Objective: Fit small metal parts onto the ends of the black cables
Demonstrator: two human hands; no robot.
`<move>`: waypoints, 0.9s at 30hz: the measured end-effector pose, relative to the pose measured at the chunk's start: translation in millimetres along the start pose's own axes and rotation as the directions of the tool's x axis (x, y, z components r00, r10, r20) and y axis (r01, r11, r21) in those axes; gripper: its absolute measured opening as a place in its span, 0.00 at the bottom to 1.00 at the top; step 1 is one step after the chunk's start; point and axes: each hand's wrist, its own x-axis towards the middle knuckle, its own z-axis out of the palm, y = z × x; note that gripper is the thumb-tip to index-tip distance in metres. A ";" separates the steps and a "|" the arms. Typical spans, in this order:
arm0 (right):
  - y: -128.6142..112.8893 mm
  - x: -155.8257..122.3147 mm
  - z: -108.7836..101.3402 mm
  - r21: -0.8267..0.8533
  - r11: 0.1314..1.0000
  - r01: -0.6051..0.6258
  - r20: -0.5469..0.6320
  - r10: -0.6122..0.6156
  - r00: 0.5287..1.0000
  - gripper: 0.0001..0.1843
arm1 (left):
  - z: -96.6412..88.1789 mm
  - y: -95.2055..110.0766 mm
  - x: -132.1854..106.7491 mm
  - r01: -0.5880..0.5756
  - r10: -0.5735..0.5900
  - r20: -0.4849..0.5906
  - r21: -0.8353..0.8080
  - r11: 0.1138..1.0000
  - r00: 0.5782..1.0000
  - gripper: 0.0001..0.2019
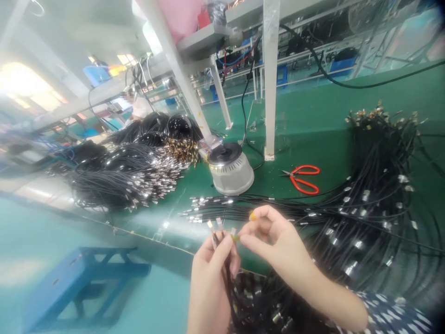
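Note:
My left hand (210,278) is closed round a small bunch of thin black cables (227,269), whose stripped metal tips (219,225) stick up above my fingers. My right hand (274,236) pinches a small yellowish connector (235,237) at one cable tip, and a second yellow piece (252,216) shows at its fingertip. Both hands hover over the near edge of the green table (313,139). More black cables hang below the hands.
A row of cables with metal ends (243,206) lies just behind the hands. A big cable heap (375,204) spreads on the right, another (128,171) on the left. A round white device (231,171) and orange-handled scissors (304,178) sit mid-table. A blue stool (83,283) stands below left.

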 end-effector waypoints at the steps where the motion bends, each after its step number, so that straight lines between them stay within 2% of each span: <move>1: 1.2 0.2 1.2 0.030 1.000 -0.008 -0.008 0.008 1.000 0.18 | -0.9 0.0 -0.4 0.004 -0.004 0.007 -0.001 1.000 1.000 0.10; 7: 4.4 -0.5 -0.8 0.045 0.999 -0.028 -0.019 0.029 0.999 0.18 | -10.3 -3.1 -1.2 0.017 -0.016 0.007 -0.009 1.000 1.000 0.13; 11: 5.2 -0.6 1.0 0.059 0.997 -0.054 -0.035 0.056 0.998 0.18 | -13.8 -5.7 1.0 0.070 -0.069 0.019 -0.012 0.998 0.997 0.10; 18: 8.5 3.3 7.5 0.158 0.987 -0.005 -0.052 0.013 0.999 0.19 | -12.5 -10.9 2.4 0.105 -0.097 0.125 -0.060 0.993 0.987 0.07; 27: 13.1 8.1 7.9 0.129 0.992 -0.010 -0.041 0.016 0.999 0.18 | -10.8 -14.1 4.1 0.113 -0.104 0.124 -0.067 0.991 0.987 0.10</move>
